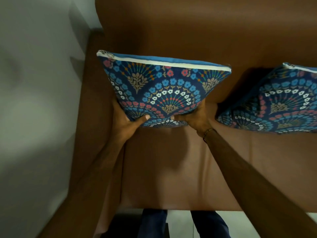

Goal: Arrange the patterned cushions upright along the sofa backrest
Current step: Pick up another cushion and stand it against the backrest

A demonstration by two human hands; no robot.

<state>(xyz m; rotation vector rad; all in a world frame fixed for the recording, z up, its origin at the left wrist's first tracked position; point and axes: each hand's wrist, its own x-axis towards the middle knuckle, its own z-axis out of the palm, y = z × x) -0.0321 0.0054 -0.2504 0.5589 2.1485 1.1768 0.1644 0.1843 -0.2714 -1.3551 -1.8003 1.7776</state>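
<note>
Near the left end of the brown sofa (171, 169), against its backrest, both hands clamp one patterned cushion (159, 86) by its lower edge: left hand (127, 121), right hand (197, 117). Another cushion (277, 102) leans upright at the right.

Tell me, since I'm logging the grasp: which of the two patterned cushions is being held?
The left cushion, gripped at its lower edge by the left hand and right hand. The right cushion, cut off by the frame edge, leans against the sofa backrest untouched.
</note>
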